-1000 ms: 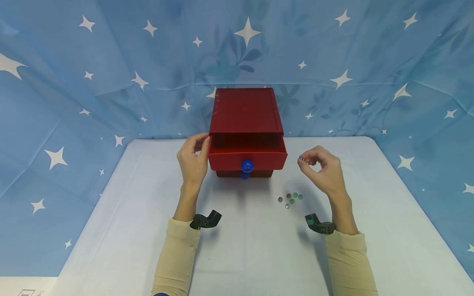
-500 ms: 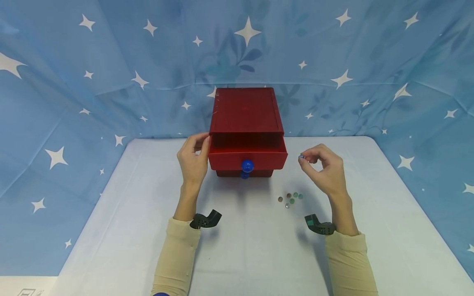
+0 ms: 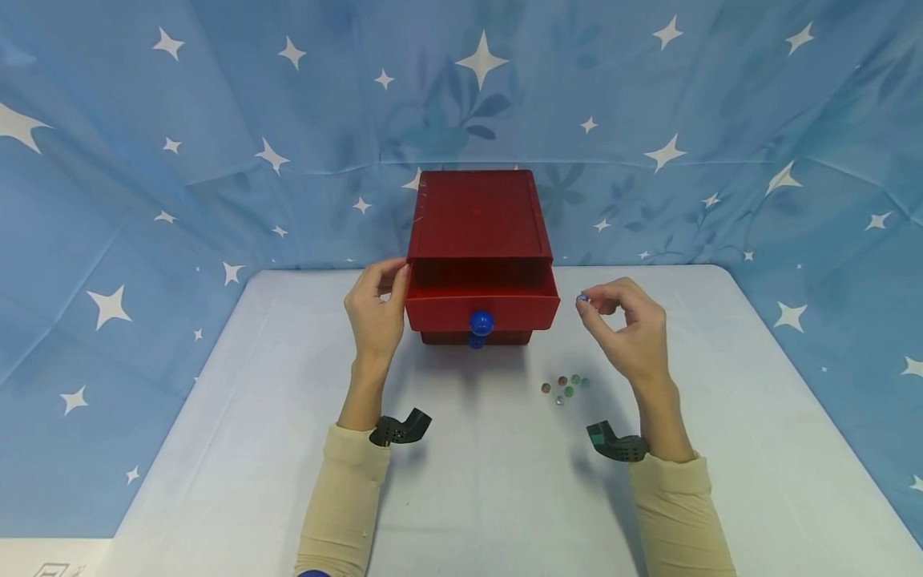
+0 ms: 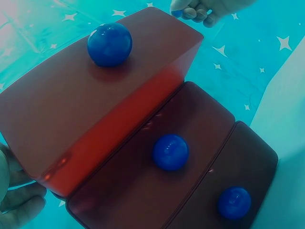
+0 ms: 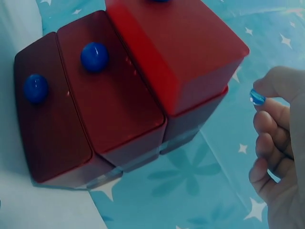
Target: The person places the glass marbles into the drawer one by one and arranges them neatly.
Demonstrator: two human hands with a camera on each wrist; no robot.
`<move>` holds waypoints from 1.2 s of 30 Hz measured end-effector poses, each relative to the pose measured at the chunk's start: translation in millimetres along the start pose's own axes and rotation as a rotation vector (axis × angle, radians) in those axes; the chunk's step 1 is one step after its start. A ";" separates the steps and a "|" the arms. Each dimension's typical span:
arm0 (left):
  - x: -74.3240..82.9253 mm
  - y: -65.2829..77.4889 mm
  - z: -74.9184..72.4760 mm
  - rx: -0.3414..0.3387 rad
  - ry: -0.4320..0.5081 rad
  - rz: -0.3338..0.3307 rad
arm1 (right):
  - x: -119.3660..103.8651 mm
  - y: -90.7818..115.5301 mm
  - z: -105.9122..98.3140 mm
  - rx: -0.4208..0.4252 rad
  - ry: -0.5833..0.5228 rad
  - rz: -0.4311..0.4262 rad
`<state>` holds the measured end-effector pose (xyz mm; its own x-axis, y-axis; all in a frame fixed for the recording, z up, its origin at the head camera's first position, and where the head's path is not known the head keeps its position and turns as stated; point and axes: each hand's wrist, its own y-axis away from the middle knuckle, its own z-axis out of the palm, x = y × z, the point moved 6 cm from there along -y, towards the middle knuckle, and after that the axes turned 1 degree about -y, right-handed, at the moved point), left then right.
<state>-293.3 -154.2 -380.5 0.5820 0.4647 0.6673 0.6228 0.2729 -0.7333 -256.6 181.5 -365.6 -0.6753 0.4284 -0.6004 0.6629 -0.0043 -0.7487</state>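
Observation:
A red chest of drawers (image 3: 476, 215) stands on the table, its top drawer (image 3: 445, 312) with a blue round knob (image 3: 481, 323) pulled out. My left hand (image 3: 376, 308) touches the chest's left side near the front corner; its fingers (image 4: 23, 206) show beside the drawer in the left wrist view. To the right of the drawer, my right hand (image 3: 633, 328) pinches a small glossy blue glass gem (image 5: 258, 98) between thumb and index finger, raised above the table. Two lower drawers, a middle one (image 5: 114, 90) and a bottom one (image 5: 52, 129), are pushed in.
Several small round glass gems (image 3: 569, 392), green, brown and clear, lie on the white tabletop (image 3: 476, 481) in front of the chest's right side. Behind the table hangs a blue curtain (image 3: 324, 120) with white stars.
My right hand has risen slightly and shifted a little left toward the drawer, still pinching the blue glass gem. My left hand and the chest stay in place.

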 end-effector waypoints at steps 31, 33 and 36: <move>0.0 0.0 -0.5 -0.023 -0.014 0.016 | -19.6 3.6 22.0 0.125 0.026 -0.021; -0.4 -0.1 -0.2 -0.026 -0.014 0.015 | -20.9 3.7 23.4 0.129 0.023 -0.025; -0.4 -0.3 0.0 -0.024 -0.012 0.013 | -22.3 3.8 25.7 0.135 0.014 -0.029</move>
<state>-293.7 -154.5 -380.5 0.5837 0.4786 0.6559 0.6274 0.2470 -0.7385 -247.3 148.7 -362.3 -0.6884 0.4424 -0.5748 0.5929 -0.1133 -0.7973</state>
